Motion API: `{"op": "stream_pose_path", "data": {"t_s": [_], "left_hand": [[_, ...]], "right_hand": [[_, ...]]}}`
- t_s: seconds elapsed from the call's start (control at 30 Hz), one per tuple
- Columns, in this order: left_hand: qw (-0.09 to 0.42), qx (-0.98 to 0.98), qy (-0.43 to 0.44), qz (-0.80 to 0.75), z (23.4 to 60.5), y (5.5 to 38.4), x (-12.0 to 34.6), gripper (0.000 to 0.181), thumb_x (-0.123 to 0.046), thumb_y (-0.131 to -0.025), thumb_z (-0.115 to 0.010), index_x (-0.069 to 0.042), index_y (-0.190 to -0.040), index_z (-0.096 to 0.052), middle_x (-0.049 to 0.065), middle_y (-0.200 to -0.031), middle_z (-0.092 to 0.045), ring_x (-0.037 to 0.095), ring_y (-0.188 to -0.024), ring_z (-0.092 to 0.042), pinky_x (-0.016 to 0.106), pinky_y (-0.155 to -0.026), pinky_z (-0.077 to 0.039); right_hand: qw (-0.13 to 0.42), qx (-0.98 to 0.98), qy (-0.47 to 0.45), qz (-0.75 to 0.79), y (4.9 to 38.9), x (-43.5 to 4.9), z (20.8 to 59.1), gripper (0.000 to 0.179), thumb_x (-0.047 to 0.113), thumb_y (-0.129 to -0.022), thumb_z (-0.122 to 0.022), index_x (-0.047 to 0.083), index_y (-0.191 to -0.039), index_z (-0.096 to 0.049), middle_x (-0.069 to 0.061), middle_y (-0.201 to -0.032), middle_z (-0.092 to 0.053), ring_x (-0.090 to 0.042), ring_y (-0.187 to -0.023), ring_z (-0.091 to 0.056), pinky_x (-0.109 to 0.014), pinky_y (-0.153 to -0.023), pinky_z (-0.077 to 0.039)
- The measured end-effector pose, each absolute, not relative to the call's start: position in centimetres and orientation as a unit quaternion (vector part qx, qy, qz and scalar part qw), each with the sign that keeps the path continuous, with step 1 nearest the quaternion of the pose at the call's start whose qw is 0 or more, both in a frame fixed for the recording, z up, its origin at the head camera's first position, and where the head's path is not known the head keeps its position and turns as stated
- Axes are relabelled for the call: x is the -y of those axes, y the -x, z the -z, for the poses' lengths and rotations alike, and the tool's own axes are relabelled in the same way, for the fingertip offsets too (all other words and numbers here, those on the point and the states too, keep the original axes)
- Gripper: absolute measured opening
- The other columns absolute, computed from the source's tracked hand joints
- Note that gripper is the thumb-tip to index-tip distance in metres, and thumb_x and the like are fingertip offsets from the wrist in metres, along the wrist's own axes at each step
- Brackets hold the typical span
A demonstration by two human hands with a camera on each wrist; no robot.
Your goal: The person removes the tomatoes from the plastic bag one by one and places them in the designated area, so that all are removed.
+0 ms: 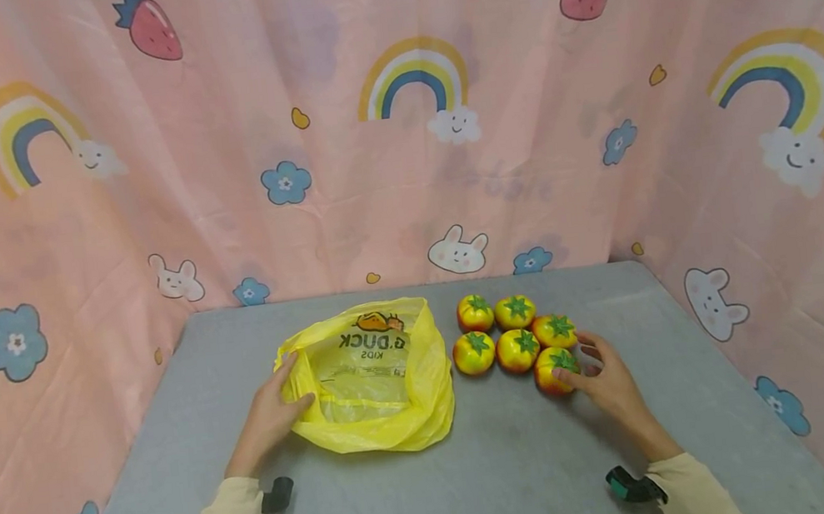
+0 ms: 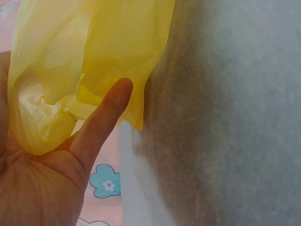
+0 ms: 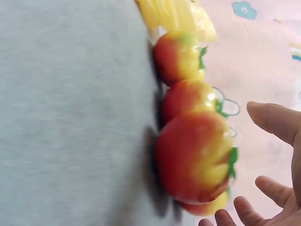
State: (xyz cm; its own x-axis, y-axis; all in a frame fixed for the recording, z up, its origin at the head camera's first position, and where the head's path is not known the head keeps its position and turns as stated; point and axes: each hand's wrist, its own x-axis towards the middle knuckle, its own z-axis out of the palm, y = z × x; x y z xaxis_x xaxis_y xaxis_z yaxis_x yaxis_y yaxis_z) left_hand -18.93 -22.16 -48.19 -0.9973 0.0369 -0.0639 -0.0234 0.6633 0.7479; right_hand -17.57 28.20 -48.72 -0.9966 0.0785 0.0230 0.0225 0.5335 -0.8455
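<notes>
A yellow plastic bag lies with its mouth held wide, duck lettering showing inside. My left hand holds its left rim, the film between thumb and fingers; part of those fingers is hidden. Several red-and-yellow toy tomatoes with green leaf tops sit in a cluster to the right of the bag. At the nearest right tomato, my right hand reaches in with fingers spread. In the right wrist view its thumb and fingers stand apart from that tomato, not curled round it.
The grey table runs back to a pink patterned curtain, which also hangs at both sides. Dark wrist devices, one at the left and one at the right, sit by the cream sleeves.
</notes>
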Motion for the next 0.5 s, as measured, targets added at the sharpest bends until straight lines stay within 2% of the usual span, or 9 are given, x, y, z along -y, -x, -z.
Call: {"op": "stream_pose_path", "data": {"t_s": [0.27,0.5], "left_hand": [[0.024,-0.91,-0.017,-0.414,48.5,18.9,22.4,0.072,-0.02,-0.093,-0.064,-0.016,-0.156,-0.029,0.014,-0.163,-0.025,0.039,-0.15,-0.02,0.058,-0.121,-0.02],[0.001,-0.908,-0.055,-0.415,49.0,18.7,22.6,0.065,-0.032,-0.096,-0.061,-0.021,-0.154,-0.034,0.009,-0.166,-0.013,0.043,-0.151,-0.013,0.067,-0.117,-0.017]], "right_hand": [[0.047,0.869,0.018,-0.492,18.0,-27.4,46.4,0.071,0.029,-0.093,-0.066,0.003,-0.149,-0.032,-0.024,-0.155,-0.027,-0.044,-0.141,-0.031,-0.062,-0.114,-0.03],[0.057,0.865,0.004,-0.498,18.4,-25.9,45.3,0.064,0.029,-0.095,-0.064,0.002,-0.146,-0.037,-0.026,-0.151,-0.028,-0.045,-0.139,-0.033,-0.063,-0.113,-0.031]]}}
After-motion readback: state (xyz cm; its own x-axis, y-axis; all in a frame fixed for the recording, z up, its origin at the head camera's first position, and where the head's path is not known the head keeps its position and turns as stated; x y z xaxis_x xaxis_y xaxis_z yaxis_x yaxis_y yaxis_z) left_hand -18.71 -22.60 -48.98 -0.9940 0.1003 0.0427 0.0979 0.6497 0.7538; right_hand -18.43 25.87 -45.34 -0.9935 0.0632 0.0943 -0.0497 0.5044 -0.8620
